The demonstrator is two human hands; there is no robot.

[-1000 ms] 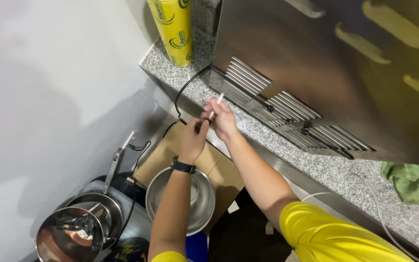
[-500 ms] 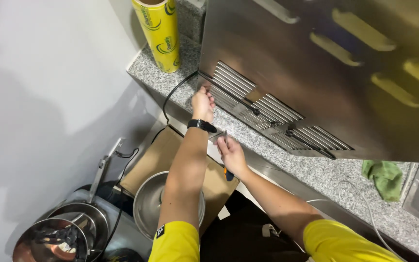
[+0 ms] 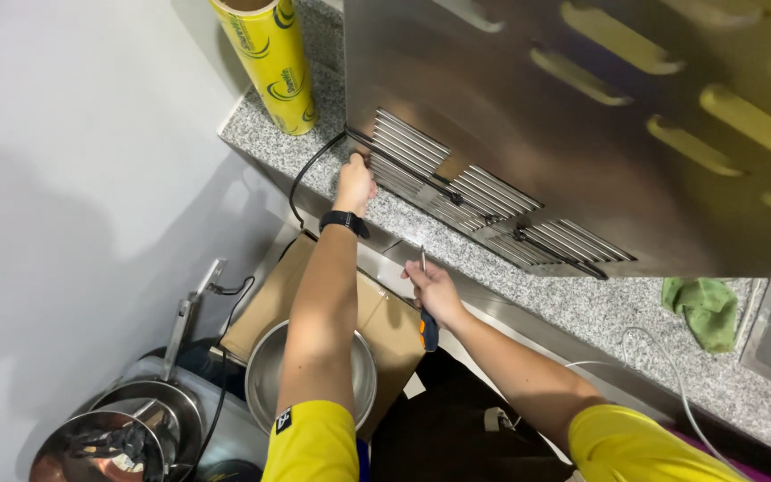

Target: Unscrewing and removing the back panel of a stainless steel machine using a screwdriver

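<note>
From the head view I see my left hand [image 3: 355, 183] stretched up to the lower left corner of the big stainless steel appliance [image 3: 528, 116], its fingers curled onto the edge of the ribbed metal vent grille [image 3: 408, 152] there; they look closed on the grille's corner, though the wrist hides the fingertips, so I cannot be sure of the grip. A black watch [image 3: 344, 220] sits on that wrist. My right hand [image 3: 435, 290] is lower, just in front of the speckled grey granite surface [image 3: 582, 303], with its fingers wrapped tight around a screwdriver with a black and orange handle [image 3: 426, 326]; the thin metal shaft points up, the handle hangs below the fist. The screwdriver is well apart from the grille. A black cable [image 3: 301, 183] runs from the appliance's corner down over the surface's edge. A yellow roll of wrapping film [image 3: 271, 62] stands upright on the surface, left of the appliance, and a crumpled green cloth [image 3: 702, 308] lies at the right. Below, a round steel bowl [image 3: 265, 384] rests on a brown cardboard box [image 3: 269, 295], with shiny steel pots [image 3: 127, 428] beside it.
</note>
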